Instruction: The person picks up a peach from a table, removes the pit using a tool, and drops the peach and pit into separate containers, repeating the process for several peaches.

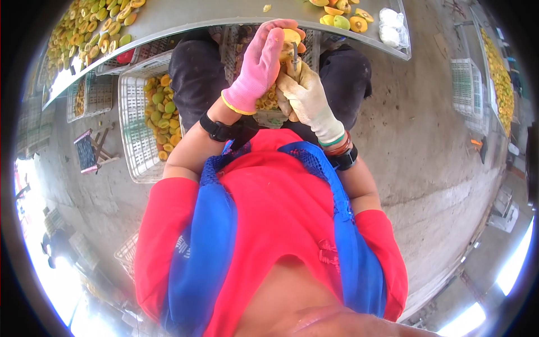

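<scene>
Over the edge of the metal table, my left hand (258,70) in a pink glove is closed round a cut yellow fruit (291,37) that looks like a peach. My right hand (306,92), in a cream glove, is closed on a small metal-bladed tool (295,56). The blade is up against the fruit; its exact shape is hard to make out. Below both hands, between my knees, a crate (230,48) holds fruit pieces (266,102), partly hidden by my hands.
Many halved fruits (92,25) lie on the table (196,12) at left. More fruit halves (339,21) and a white plastic bundle (391,28) are at right. A white crate of fruit (132,112) stands by my left leg. Stacked crates (469,90) stand far right.
</scene>
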Tool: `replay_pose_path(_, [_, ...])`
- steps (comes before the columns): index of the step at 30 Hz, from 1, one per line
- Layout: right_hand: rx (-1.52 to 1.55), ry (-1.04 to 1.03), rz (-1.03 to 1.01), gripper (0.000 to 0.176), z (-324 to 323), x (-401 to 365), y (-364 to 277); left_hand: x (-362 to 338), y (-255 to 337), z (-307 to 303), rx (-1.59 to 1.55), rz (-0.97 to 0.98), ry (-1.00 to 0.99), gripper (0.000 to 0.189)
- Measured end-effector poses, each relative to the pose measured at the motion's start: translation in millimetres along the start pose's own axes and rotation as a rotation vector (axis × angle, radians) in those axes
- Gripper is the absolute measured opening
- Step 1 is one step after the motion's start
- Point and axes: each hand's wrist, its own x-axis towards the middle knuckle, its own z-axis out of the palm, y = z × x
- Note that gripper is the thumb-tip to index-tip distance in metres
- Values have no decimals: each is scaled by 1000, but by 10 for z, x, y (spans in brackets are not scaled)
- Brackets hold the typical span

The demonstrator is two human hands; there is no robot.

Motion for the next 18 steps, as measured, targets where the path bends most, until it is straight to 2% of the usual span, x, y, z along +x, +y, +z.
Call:
replay_pose_path(2, [-48, 3, -66, 8, -4, 36, 58, -1, -92, -34, 9, 107, -30, 51])
replay_pose_path(4, [-140, 40, -195, 7, 10, 86, 137, -25, -131, -44, 11, 159, -28, 42])
replay_pose_path(7, [-20, -80, 119, 8, 3, -14, -162, -64, -143, -26, 33, 204, -36, 38])
replay_pose_path(8, [-5, -98, 137, 8, -17, -17, -145, -79, -143, -21, 44, 214, -38, 39])
replay_pose_path(11, [49, -169, 202, 6, -76, -23, -110, -78, -109, -53, -145, 22, -38, 61])
replay_pose_path(16, [217, -270, 323, 12, -113, -56, -120, -94, -75, -98, -144, -38, -89, 61])
replay_pose_path(18, [178, -271, 351, 12, -68, -81, -174, -106, -72, -122, -111, -43, -125, 61])
